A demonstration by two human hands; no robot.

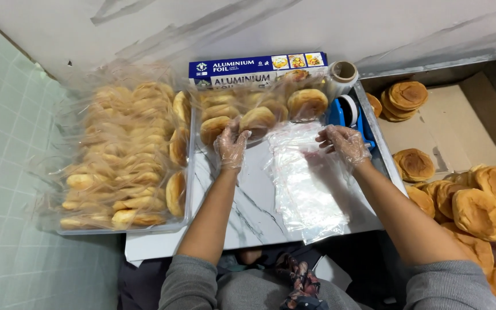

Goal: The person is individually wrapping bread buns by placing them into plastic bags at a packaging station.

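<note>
A clear plastic bag packed with round golden buns point(259, 112) lies at the far edge of the white marbled tabletop point(248, 212), and the person's left hand point(231, 146), in a thin clear glove, closes its fingers on the near end of that bag. Just to the right, the gloved right hand point(344, 143) rests with fingers curled on the far end of a stack of empty clear plastic bags point(308, 183), pinching the top sheet. Outward from these, a blue foil box point(258, 68) lies behind, a blue tape dispenser point(348, 112) sits right, a clear tray of bagged buns point(124, 155) fills the left, and loose brown buns point(477, 209) are heaped on cardboard at right.
</note>
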